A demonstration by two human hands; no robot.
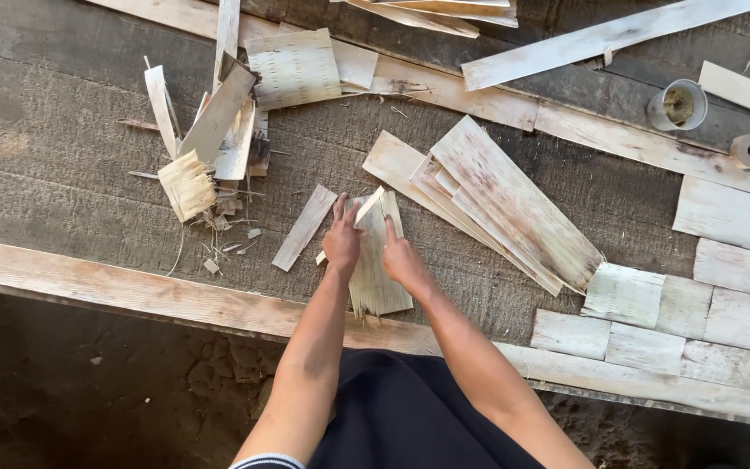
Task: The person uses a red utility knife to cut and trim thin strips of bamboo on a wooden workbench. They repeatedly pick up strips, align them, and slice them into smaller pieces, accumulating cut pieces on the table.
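Both hands on 1 pale, frayed strip of thin wood veneer (375, 269), flat on the rough grey plank bench (71, 148). Left grip (341, 236) pinning its top edge; right grip (401, 257) pinching a narrow sliver, apparently steadying against splitting. Right of grips, a fanned stack of long pale veneer sheets (505, 204).

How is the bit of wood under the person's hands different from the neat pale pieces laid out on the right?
The frayed sheet under the left hand and right hand is long, narrow and splintered at its near end; the trimmed pieces are short rectangles with clean edges. The sheet lies alone and slightly askew; the pieces sit edge to edge in rows. Both are thin, pale wood veneer on the workbench.
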